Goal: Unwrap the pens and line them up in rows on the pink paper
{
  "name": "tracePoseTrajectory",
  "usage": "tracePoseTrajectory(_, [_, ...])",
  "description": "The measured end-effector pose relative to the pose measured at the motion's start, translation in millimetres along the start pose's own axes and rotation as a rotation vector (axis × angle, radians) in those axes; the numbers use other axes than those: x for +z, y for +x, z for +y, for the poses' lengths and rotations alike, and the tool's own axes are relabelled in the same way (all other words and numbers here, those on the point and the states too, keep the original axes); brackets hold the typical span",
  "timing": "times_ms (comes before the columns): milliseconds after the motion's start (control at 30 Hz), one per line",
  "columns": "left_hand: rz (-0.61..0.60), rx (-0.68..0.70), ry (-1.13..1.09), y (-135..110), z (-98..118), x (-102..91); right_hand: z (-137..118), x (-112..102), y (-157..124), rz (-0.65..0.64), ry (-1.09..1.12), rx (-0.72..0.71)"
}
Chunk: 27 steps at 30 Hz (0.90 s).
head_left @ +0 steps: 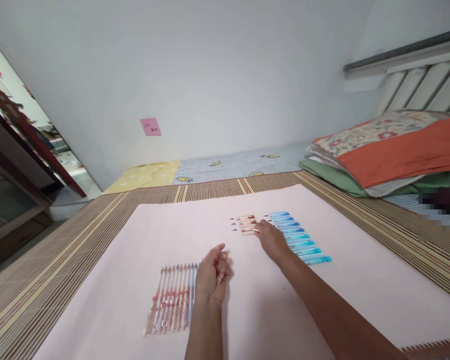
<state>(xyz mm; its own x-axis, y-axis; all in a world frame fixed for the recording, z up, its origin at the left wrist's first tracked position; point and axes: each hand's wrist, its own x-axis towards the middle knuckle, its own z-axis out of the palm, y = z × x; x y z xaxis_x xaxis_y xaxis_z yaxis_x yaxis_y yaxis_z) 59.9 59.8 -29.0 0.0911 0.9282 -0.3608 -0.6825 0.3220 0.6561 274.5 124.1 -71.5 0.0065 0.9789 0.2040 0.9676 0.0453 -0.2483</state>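
My right hand (272, 241) is closed in a pinch at the right end of a white-and-brown pen (247, 232), which lies on the pale pink sheet (120, 260). Two similar brown pens (243, 220) lie just above it, dark tips pointing left. Beneath and beyond that hand runs a column of blue and turquoise pens (303, 243), partly covered by my fingers. My left hand (212, 275) is held palm inward with its fingers curled around a pen (220, 278), of which only a pale, brownish end shows. Beside it stands a row of slim pink-and-clear pens (172, 300), its right side hidden by my wrist.
The sheet lies on a striped mat (78, 235). Stacked pillows (401, 150) stand at the right by a white headboard (427, 85). Patterned cloth (225, 165) runs along the wall, which bears a pink note (150, 127). A doorway opens at far left.
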Motion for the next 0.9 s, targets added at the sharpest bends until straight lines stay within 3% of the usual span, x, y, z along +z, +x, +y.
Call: tracePoseTrajectory(900, [-0.014,0.003,0.033,0.0,-3.4,0.6,1.2,2.8,6.1,-0.001,-0.023,-0.013])
